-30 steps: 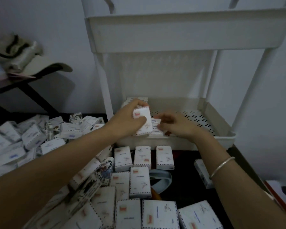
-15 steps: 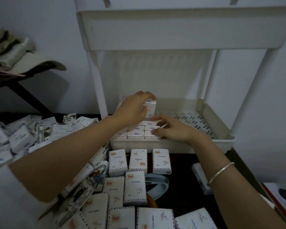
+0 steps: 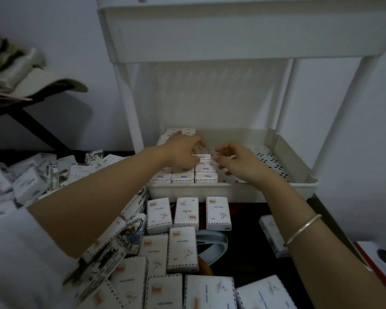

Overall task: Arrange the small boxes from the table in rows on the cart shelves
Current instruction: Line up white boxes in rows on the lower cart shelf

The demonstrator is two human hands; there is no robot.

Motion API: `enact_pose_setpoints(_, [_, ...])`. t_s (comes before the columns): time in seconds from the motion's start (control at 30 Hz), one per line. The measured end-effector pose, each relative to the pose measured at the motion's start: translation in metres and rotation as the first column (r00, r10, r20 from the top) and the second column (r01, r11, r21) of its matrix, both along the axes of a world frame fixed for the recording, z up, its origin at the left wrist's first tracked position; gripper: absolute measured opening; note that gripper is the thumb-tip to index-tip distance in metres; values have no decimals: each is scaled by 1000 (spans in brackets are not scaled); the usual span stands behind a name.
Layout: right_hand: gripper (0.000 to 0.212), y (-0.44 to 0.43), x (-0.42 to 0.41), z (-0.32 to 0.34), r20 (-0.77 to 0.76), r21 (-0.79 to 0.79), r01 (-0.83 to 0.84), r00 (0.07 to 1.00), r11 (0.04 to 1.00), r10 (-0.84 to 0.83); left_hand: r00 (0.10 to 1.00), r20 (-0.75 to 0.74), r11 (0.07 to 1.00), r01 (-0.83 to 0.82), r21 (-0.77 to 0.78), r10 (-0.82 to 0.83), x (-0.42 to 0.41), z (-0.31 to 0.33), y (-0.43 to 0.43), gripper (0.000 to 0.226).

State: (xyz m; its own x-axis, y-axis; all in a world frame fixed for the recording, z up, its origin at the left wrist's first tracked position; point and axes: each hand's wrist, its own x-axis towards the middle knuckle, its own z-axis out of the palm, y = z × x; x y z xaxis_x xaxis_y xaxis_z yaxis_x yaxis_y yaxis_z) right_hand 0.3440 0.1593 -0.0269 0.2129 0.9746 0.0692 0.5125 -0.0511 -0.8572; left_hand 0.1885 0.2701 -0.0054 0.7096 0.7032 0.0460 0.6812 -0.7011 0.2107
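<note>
The white cart's lower shelf (image 3: 232,191) holds rows of small white boxes (image 3: 183,177) along its left side, with more boxes at the back (image 3: 180,131). My left hand (image 3: 181,154) reaches over these rows, and its thumb and fingers pinch one small box (image 3: 203,156) standing at the end of the right row. My right hand (image 3: 237,162) hovers just right of that box with fingers loosely curled, holding nothing. On the dark table in front of the cart lie several more small boxes (image 3: 185,211).
A heap of boxes (image 3: 31,184) covers the table's left side. A single box (image 3: 272,237) lies at the right, near a red-edged booklet (image 3: 383,262). A blue-grey object (image 3: 212,241) sits among the boxes. The cart's upper shelf (image 3: 210,30) overhangs. A cap (image 3: 42,82) rests on a side stand.
My left hand has carried the box from the shelf's back down to the end of the right row. My right hand has lifted off the row and moved slightly right.
</note>
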Motion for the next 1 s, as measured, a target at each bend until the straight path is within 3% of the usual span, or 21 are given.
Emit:
enact_pose_setpoints(0.1, [17,-11,-3,19,138,156,-21,990,988,-1,995,-98,996,19,91,-10,-1,0,-1,42])
enact_pose_setpoints(0.2, [13,-34,-12,39,378,253,-62,925,966,-39,995,-101,999,12,49,-7,-11,2,-7,49])
enact_pose_setpoints(0.3, [12,-58,-22,49,576,124,-139,816,982,43,1000,-20,984,10,177,-7,-27,7,-39,51])
enact_pose_setpoints(0.4, [18,-76,-31,46,692,-78,-162,702,984,170,1000,11,934,17,356,-23,-53,6,-93,36])
enact_pose_setpoints(0.53, [34,-80,-43,29,805,-285,-97,516,953,293,998,-12,988,57,144,-56,-90,2,-144,10])
enact_pose_setpoints(0.63, [40,-74,-51,14,851,-321,-63,419,945,317,999,-2,998,49,-26,-49,-101,-5,-154,25])
enact_pose_setpoints(0.77, [55,-74,-53,7,817,-368,-64,454,928,356,991,-117,998,62,-31,-65,-101,-14,-156,42])
enact_pose_setpoints(1.0, [63,-77,-54,7,803,-398,-53,462,916,376,975,-207,995,63,-74,-77,-93,-15,-155,48])
